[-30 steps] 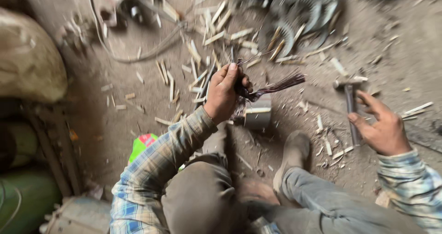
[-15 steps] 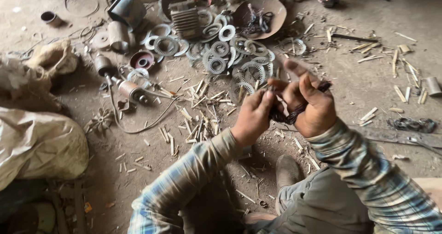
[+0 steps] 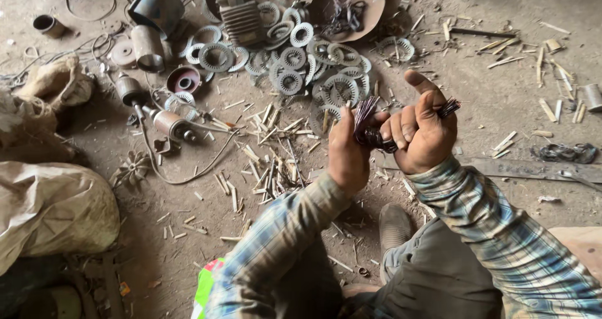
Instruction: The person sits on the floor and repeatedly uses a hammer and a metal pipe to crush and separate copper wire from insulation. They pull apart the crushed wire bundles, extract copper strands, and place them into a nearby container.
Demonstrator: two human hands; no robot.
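Note:
Both my hands are raised in front of me, gripping one bundle of dark, reddish copper wire (image 3: 370, 124). My left hand (image 3: 347, 153) clasps the bundle's left end, where cut strands fan upward. My right hand (image 3: 423, 131) is closed round the right part, thumb up, with frayed wire ends sticking out past the fingers (image 3: 448, 107). Plaid sleeves cover both forearms. My shoe (image 3: 394, 228) rests on the dirt floor below the hands.
A pile of round toothed metal laminations (image 3: 295, 62) and motor parts lies ahead. Small rotors (image 3: 166, 121) with cable lie to the left, stuffed sacks (image 3: 53, 209) at far left. Wood slivers litter the floor. A flat metal bar (image 3: 520, 168) lies at the right.
A second ago my right hand lay by a hammer on the floor and only the left held the wire. Now both hands grip the bundle, and my view has tipped up toward the parts pile.

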